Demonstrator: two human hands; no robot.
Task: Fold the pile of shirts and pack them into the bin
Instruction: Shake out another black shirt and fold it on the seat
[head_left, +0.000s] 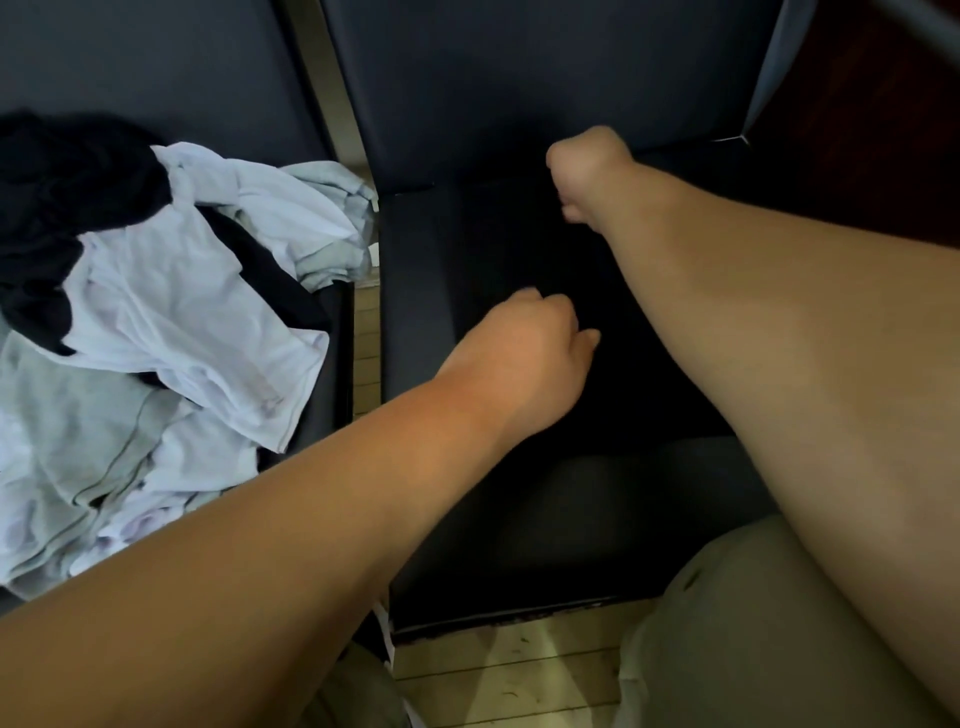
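Observation:
A very dark, black shirt (613, 332) lies spread on the dark seat cushion (571, 519) in the middle; its outline is hard to tell from the cushion. My left hand (530, 353) has its fingers curled at the shirt's near left part. Farther back, my right hand (582, 166) is a fist at the shirt's far edge, close to the seat back. Both seem to grip the black cloth. The pile of shirts (156, 332), white, pale grey and black, lies crumpled on the seat to the left.
Dark seat backs (519, 78) rise behind both seats. A narrow gap (366, 332) showing wooden floor separates the two seats. Wooden floor (509, 670) runs along the front edge. My knee in pale cloth (727, 623) is at the bottom right.

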